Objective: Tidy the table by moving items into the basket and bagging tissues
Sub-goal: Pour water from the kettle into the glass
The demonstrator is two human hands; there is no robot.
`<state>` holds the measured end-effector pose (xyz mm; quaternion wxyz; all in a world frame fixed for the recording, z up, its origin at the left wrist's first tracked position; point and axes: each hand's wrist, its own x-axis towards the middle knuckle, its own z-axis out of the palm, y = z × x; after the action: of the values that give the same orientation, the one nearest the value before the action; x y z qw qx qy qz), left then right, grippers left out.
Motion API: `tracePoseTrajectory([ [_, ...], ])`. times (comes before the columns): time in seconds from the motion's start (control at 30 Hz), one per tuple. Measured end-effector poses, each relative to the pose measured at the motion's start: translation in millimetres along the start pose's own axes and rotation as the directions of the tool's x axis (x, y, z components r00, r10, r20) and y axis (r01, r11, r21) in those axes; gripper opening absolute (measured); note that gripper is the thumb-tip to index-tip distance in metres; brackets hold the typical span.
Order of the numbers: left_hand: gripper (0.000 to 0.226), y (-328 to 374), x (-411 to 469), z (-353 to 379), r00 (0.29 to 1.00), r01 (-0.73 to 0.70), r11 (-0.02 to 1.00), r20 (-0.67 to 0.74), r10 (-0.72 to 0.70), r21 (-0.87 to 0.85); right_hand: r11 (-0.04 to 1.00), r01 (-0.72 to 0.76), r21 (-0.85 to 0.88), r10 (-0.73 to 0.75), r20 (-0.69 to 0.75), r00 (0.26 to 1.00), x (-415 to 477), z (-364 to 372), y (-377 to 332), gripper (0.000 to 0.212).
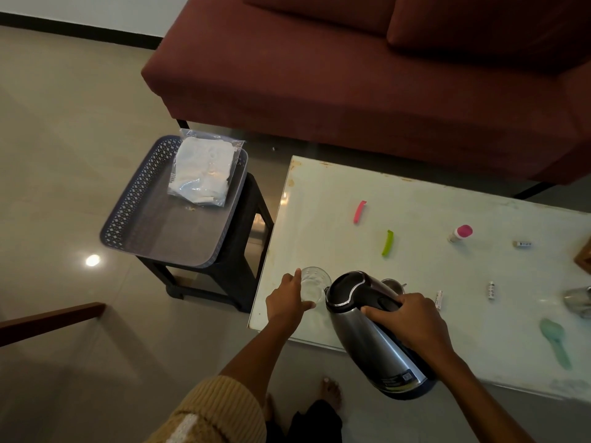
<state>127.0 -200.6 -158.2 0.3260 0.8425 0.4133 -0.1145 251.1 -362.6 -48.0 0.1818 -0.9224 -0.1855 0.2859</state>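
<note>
Two clips (360, 212), three batteries (491, 290), one kettle (371, 327), one glass (313, 286), one basket (128, 215).

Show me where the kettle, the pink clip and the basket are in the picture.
kettle (367, 340): head view, on its steel body.
pink clip (359, 212): head view, on the middle of the clip.
basket (128, 206): head view, on its perforated left wall.
</note>
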Motion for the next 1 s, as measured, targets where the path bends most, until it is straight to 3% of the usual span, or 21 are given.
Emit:
tracePoseTrajectory([
  [1.0,0.082,0.0,0.0,0.3,1.0,0.003,1.0,0.008,-0.003,-0.008,1.0,0.022,-0.002,-0.022,0.01,1.0,2.6,-1.2,-0.9,0.05],
])
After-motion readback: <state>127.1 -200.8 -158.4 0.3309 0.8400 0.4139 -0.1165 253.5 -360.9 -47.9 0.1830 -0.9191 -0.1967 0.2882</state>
